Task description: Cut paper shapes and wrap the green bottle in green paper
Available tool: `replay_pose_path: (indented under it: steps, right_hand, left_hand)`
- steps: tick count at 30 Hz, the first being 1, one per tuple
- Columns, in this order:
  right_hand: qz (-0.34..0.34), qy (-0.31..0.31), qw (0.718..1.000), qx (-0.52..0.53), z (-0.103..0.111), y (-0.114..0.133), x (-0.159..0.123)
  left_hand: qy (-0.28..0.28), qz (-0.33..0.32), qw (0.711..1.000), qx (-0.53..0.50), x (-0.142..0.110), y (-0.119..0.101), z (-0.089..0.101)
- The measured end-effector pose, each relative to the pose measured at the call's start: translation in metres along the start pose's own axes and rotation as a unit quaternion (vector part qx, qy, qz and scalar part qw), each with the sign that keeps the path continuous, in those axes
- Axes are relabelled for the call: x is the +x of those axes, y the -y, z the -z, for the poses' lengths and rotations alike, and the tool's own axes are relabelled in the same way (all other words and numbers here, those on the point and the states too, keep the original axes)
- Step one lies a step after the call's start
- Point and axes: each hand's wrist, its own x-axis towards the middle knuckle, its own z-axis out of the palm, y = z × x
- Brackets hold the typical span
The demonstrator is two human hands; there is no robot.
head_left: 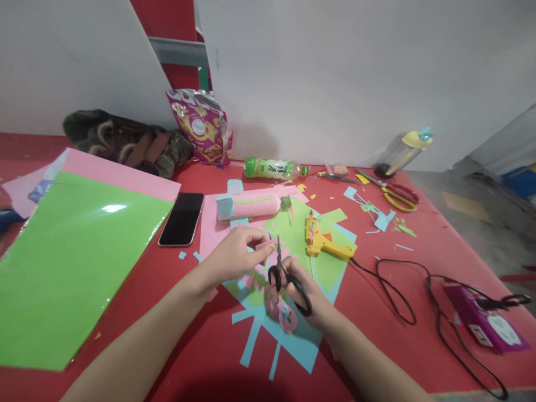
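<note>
My left hand (238, 252) pinches a small strip of pink paper (264, 244) between thumb and fingers. Close on its right, my right hand (301, 285) has its fingers through the handles of black-handled scissors (302, 298). The scissor blades point up, beside the pink strip. Below the hands lie pink paper pieces and a pink disc with a blue shape on it (287, 319), on overlapping green and blue sheets. Just beyond my hands, a bottle wrapped in pink paper (255, 206) lies on its side, with a green neck and light blue paper at its base.
A yellow glue gun (324, 240) lies to the right, its cord running towards a purple power strip (486, 318). A phone (181, 219) and green sheets (84, 268) lie left. Behind are a snack bag (201, 125), a drink bottle (272, 168) and larger scissors (393, 192).
</note>
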Motion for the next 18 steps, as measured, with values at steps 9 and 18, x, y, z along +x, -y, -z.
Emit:
replay_pose_path:
  steps: [9,18]
  right_hand:
    - [0.007,-0.004,1.000,0.015,-0.0010,-0.0016,-0.0001]
    - [-0.009,0.012,1.000,-0.008,0.0009,0.0010,-0.0006]
  left_hand:
    - [0.010,0.007,1.000,0.001,0.0004,-0.0026,0.0023]
    - [0.039,0.020,0.999,-0.001,-0.0008,-0.0067,0.0065]
